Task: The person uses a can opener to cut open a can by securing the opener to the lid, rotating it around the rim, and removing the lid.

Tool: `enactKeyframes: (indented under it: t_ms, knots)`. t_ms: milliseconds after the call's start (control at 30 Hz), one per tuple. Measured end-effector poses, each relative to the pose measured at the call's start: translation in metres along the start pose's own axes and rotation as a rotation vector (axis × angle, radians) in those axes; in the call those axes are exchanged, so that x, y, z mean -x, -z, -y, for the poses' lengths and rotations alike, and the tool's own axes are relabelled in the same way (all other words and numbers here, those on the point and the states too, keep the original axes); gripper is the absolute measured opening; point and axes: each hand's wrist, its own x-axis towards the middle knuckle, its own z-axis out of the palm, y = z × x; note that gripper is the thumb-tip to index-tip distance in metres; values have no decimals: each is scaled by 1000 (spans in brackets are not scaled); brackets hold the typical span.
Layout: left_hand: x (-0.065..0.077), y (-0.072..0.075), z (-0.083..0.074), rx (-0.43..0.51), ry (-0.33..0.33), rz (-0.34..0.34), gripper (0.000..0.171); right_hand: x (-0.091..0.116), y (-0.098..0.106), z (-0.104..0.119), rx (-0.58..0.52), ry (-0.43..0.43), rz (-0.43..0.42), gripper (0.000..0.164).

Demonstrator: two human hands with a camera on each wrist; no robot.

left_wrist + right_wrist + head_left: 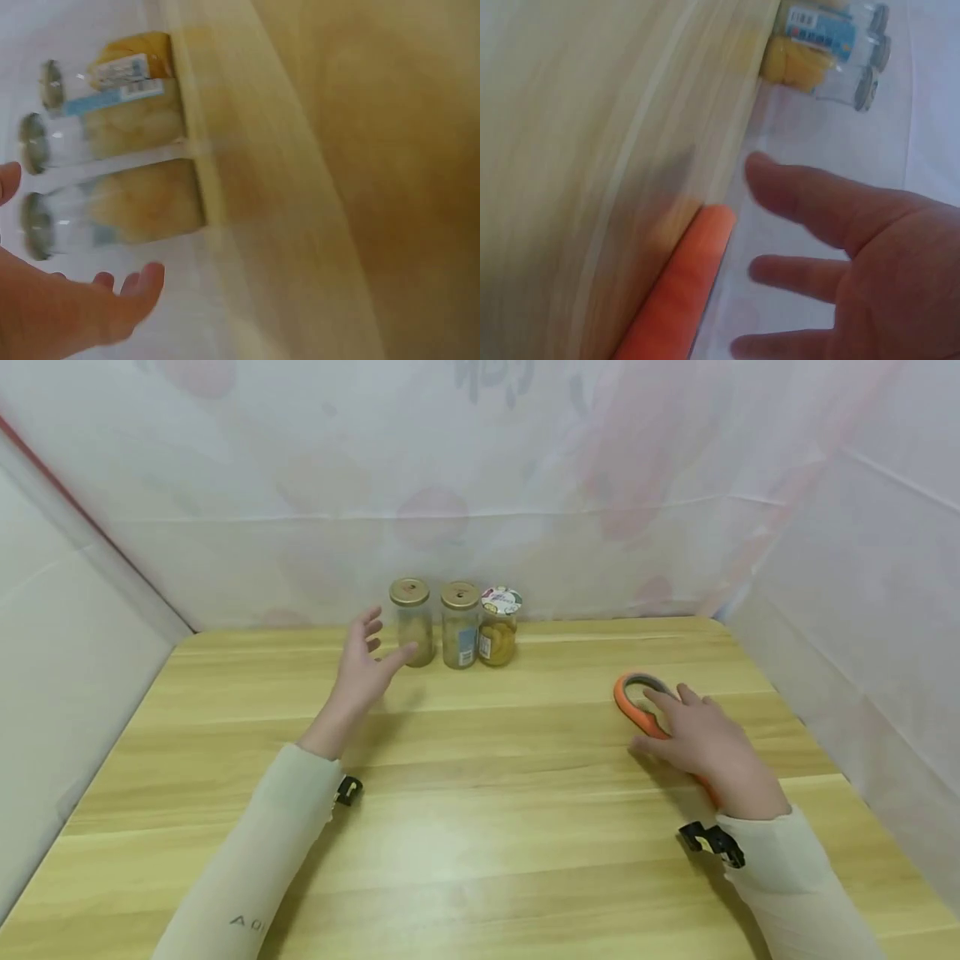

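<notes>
The left jar (415,620) stands at the back of the table (480,835), beside the middle jar (453,631). It looks like glass, so likely hard, a bit heavy, slippery and easy to break; its round middle seems best to hold. The left hand (362,670) is wide open near it, holding nothing. An orange tool (630,708), probably stiff and light, lies under the spread, empty right hand (707,737); its handle seems best to grab.

You're in a curtained-off booth: wood-grain table (487,760) at six o'clock, printed curtain (337,477) at twelve, pale side curtains (862,610) at three and nine.
</notes>
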Motion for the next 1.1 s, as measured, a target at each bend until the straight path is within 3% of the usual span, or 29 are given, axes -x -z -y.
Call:
enactKeyframes:
  t_ms: [133, 333, 433, 733, 900, 1100]
  knots:
    - [-13, -3, 5, 29, 98, 60, 96, 3, 0, -10, -27, -34, 41, 95]
    - [-23, -6, 12, 46, 155, 102, 96, 5, -2, -16, -80, -57, 155, 89]
    - [-27, -5, 11, 39, 177, 117, 95, 5, -2, -19, -105, -68, 174, 92]
    - [-39, -1, 9, 8, 215, 141, 95, 7, 2, -34, -166, -92, 173, 135]
    - [-44, -2, 9, -14, 222, 150, 89, 6, 3, -37, -161, -95, 196, 135]
    - [-42, -1, 10, -46, 217, 150, 92, 3, 3, -36, -140, -84, 177, 121]
